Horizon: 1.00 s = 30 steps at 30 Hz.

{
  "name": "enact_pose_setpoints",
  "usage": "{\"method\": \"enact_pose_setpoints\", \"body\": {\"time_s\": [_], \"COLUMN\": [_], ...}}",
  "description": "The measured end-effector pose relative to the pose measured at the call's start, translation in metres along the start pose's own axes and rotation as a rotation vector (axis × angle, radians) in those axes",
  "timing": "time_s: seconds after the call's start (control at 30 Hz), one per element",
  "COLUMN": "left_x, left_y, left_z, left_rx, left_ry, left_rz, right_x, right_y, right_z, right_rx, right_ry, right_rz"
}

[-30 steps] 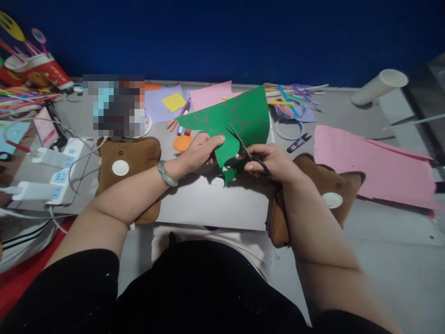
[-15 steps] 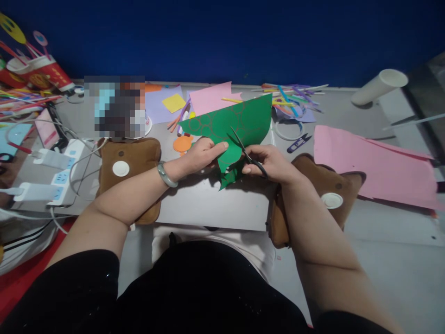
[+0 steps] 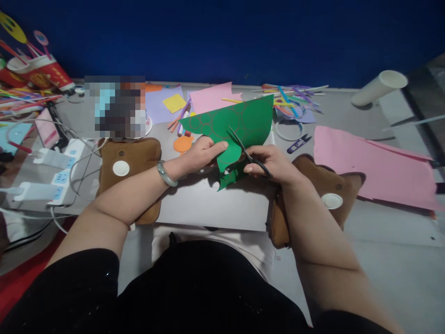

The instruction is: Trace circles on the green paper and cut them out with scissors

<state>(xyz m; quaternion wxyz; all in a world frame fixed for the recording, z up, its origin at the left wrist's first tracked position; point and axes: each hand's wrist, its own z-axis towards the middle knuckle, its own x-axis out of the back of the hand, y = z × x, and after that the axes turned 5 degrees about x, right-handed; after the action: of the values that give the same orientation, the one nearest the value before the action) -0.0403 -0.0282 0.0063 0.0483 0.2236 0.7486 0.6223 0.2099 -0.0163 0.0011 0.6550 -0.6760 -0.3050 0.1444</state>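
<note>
A green paper sheet [image 3: 255,118] with circles drawn on it is held above the table, its lower edge cut into curves. My left hand [image 3: 205,155] pinches it at the lower left, thumb on top. In my right hand [image 3: 271,162] are black-handled scissors [image 3: 239,144], fingers wrapped around the handles. Their blades point up and left, lying across the green paper beside the cut edge. An orange bear-head-shaped cutout [image 3: 182,144] lies just left of the paper, above my left hand.
Brown cushions [image 3: 139,185] lie under both forearms. Purple thread snips [image 3: 299,144], a tape roll [image 3: 288,130] and pink sheets [image 3: 375,167] lie on the right. A white tube [image 3: 380,88] stands behind. On the left are a power strip [image 3: 69,169] and red cups [image 3: 52,74].
My right hand and the scissors have shifted very slightly right and down. The green paper has tilted a little; my left hand keeps its grip in the same place.
</note>
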Motion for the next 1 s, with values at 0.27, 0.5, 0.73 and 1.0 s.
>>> {"method": "enact_pose_setpoints", "body": {"time_s": [0.27,0.5,0.73,1.0], "left_x": [0.001,0.002,-0.003,-0.015], "left_y": [0.000,0.000,-0.004,-0.007], "left_z": [0.000,-0.002,0.000,0.001], "left_rx": [0.009,0.010,-0.018,-0.075], "left_ry": [-0.018,-0.032,0.047,-0.010], "left_rz": [-0.042,-0.117,-0.136,-0.284], "right_x": [0.001,0.000,-0.003,-0.008], "right_y": [0.002,-0.003,-0.001,0.008], "right_z": [-0.002,-0.003,-0.001,0.004], "right_rx": [-0.011,-0.030,-0.007,0.039], "right_ry": [-0.010,-0.003,0.026,0.075], "right_rz": [0.009,0.004,0.026,0.012]}}
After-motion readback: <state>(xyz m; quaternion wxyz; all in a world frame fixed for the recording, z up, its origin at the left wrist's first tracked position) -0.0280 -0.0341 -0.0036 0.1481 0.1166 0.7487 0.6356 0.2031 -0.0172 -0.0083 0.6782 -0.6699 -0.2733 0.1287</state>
